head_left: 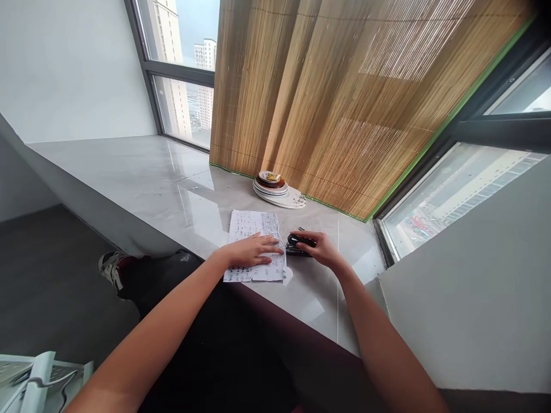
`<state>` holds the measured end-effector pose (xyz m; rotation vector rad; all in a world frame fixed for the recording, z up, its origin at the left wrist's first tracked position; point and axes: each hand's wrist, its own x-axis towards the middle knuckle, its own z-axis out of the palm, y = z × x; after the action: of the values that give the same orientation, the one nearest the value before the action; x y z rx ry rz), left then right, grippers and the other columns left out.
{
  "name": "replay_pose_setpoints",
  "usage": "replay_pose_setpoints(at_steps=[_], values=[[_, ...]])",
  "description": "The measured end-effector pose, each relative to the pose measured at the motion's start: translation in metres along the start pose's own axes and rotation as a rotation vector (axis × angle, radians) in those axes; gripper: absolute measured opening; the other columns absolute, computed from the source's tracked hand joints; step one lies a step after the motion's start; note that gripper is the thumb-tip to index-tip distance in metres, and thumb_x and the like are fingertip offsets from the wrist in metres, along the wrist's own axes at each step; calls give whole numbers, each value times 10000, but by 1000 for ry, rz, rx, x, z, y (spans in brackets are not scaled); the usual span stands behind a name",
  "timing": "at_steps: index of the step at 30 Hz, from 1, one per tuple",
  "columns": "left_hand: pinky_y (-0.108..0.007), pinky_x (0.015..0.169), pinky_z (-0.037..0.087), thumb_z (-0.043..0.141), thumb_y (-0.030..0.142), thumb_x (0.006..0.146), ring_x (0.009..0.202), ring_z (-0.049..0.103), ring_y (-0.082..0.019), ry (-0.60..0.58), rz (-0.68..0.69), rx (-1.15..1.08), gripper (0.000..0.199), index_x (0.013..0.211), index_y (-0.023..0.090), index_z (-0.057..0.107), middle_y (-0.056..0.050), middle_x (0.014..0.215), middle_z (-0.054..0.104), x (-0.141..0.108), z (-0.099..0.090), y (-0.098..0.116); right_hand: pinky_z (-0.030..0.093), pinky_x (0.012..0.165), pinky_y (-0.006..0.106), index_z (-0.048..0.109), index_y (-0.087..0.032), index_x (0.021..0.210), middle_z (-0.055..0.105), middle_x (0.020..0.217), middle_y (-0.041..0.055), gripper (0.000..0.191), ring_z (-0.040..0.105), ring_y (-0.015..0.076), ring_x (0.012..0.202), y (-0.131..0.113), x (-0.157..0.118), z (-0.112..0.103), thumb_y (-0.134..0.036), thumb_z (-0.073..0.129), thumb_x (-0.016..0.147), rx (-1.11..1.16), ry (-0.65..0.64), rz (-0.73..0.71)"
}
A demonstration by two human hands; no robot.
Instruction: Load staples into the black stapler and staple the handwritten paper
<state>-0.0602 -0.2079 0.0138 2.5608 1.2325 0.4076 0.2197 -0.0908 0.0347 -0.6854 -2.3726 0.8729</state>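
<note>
Sheets of white paper (245, 226) covered in handwriting lie on the tiled window ledge in front of me. My left hand (253, 250) rests flat on the paper with its fingers stretched toward the right edge. Just right of that edge is a black stapler (301, 241). My right hand (321, 246) is wrapped round the stapler from its right side, so its back end is hidden. The stapler's front end points at the paper's right edge; whether the paper sits between its jaws I cannot tell.
Behind the paper stands a stack of plates (271, 189) by the window. A bamboo blind (310, 103) hangs down to the back of the ledge (138, 166). A grey wall (473, 275) bounds the right side. At lower left is a white metal rack (43, 373).
</note>
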Motion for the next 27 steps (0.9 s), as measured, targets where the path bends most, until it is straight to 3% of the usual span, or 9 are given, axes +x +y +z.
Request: replay_pose_setpoints(at_steps=[5, 9, 27], values=[[-562, 1290, 68, 442, 486, 1070, 1612, 163, -303, -70, -23, -17, 520, 1586, 469, 380, 17, 1741, 189, -1, 1, 2, 549, 940, 402, 734, -258, 1305, 777, 1120, 59, 384, 718, 253, 1002, -1, 2, 12, -279, 631, 936, -66, 87, -68], [-565, 1291, 39, 425, 495, 1071, 1616, 142, -300, -87, -25, -16, 514, 1582, 474, 382, 29, 1743, 164, -1, 1, 4, 548, 857, 368, 738, -248, 1299, 761, 1025, 54, 383, 703, 228, 918, -2, 3, 19, -260, 604, 941, -92, 101, -102], [-568, 1289, 6, 463, 567, 1045, 1609, 173, -309, -85, -56, -42, 516, 1551, 466, 446, 2, 1743, 186, -3, -1, 6, 509, 922, 357, 723, -354, 1305, 753, 1096, 25, 415, 683, 221, 1001, -11, 4, 31, -175, 578, 960, -368, 78, -19]])
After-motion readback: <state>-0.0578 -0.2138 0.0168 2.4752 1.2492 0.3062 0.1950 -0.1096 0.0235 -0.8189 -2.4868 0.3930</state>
